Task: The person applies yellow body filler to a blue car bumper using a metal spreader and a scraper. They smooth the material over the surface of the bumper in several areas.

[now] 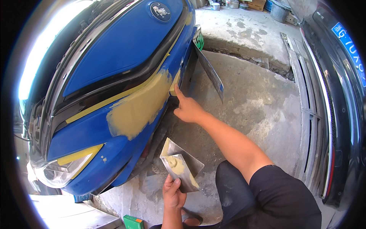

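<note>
In the lower middle, my left hand (174, 192) grips flat metal putty spreaders (186, 162), one crossed over the other, with beige putty smeared on top. The thumb presses on the near plate. My right hand (187, 108) reaches to the lower edge of a blue car bumper (95, 126). Its index finger is stretched out against a yellowish strip (175, 83) there, and the other fingers are curled with nothing visible in them. A broad beige putty patch (139, 105) covers the bumper to the left of that hand. Yellow masking tape (110, 104) runs along the panel edge above the patch.
The headlight (63, 168) is edged with yellow tape. A loose dark panel (209, 70) juts from the bumper beside the green plate. A black car (343, 114) stands at the right, next to a metal floor grating (305, 87). Cans and a bucket (280, 11) sit far back.
</note>
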A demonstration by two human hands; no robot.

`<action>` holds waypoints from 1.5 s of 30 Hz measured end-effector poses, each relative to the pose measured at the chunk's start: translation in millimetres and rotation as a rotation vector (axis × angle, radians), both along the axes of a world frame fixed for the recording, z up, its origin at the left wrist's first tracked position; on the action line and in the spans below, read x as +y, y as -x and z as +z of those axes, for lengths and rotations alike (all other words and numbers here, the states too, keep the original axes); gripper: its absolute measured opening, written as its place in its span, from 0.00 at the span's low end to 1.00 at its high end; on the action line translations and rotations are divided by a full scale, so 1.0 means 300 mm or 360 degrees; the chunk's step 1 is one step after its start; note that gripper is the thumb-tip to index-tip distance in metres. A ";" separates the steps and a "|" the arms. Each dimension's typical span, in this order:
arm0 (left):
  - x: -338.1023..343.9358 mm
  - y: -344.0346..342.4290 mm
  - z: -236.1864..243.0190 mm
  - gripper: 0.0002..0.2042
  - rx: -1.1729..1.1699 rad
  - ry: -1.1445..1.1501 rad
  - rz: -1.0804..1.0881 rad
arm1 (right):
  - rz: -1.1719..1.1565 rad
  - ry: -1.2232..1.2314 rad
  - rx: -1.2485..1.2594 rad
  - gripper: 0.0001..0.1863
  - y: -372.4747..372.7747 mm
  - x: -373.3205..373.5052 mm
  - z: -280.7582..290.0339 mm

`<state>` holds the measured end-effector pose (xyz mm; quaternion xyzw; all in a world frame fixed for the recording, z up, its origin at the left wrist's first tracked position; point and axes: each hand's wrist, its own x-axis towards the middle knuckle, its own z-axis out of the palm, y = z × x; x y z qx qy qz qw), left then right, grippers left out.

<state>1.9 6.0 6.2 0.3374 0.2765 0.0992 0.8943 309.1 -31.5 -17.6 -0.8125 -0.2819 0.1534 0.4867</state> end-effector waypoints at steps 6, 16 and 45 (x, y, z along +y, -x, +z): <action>-0.021 -0.014 0.013 0.24 -0.0008 0.0041 -0.0023 | -0.0031 0.0479 -0.0478 0.46 -0.132 -0.039 0.076; 0.022 0.031 0.073 0.25 -0.0163 -0.0025 -0.0002 | 0.0287 0.0467 -0.0799 0.22 0.086 -0.036 0.121; 0.111 0.202 0.365 0.22 -0.0732 -0.0715 0.0986 | 0.0935 -0.0743 0.0961 0.20 0.682 -0.118 0.319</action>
